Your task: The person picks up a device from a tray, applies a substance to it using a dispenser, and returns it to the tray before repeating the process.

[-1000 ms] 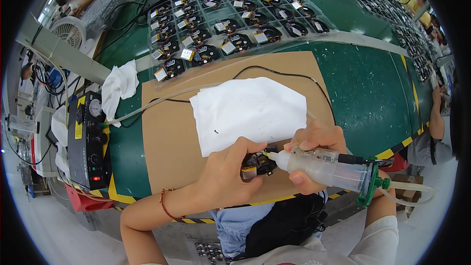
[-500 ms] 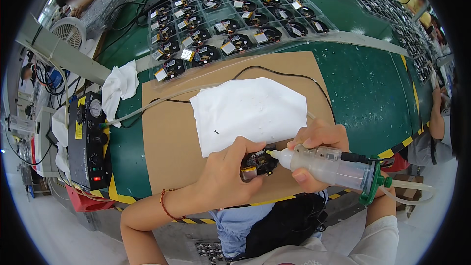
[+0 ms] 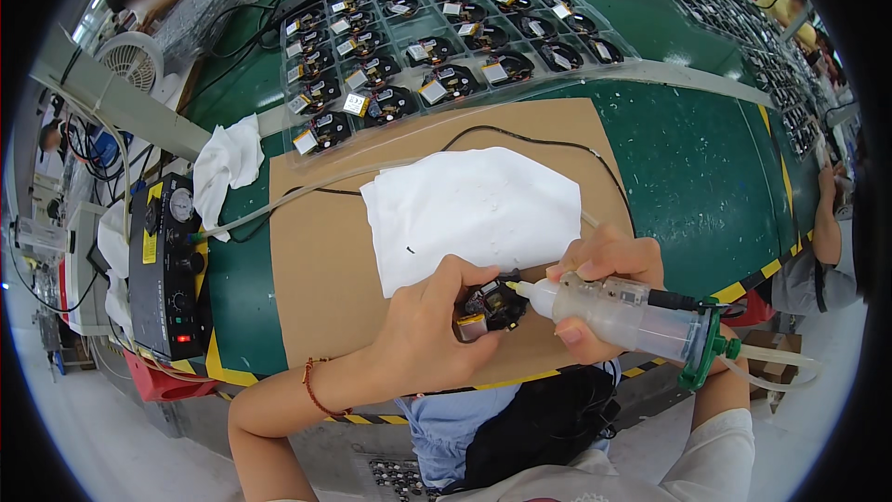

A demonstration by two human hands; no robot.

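Between the thumb and fingers of my left hand (image 3: 429,323) is a small black electronic assembly (image 3: 499,305) with a silvery battery pack (image 3: 472,326) at its near left side. My right hand (image 3: 609,284) is closed round a translucent glue-dispensing syringe (image 3: 632,319), which points left. Its yellowish tip meets the upper right part of the assembly; whether it touches cannot be made out. A green cap (image 3: 703,350) closes the syringe's back end, where a clear hose (image 3: 776,360) joins. Both hands are over the near edge of a brown cardboard sheet (image 3: 321,270).
A folded white cloth (image 3: 474,209) lies on the cardboard. Beyond it, a clear compartment tray (image 3: 409,30) holds several similar assemblies. At left stands a black dispenser box (image 3: 165,270) with a gauge and a hose. A black cable (image 3: 548,140) crosses the cardboard. Other people work farther off.
The assembly and the syringe have shifted very slightly in my hands. The tip stays at the assembly's upper right part, and both grips are unchanged.
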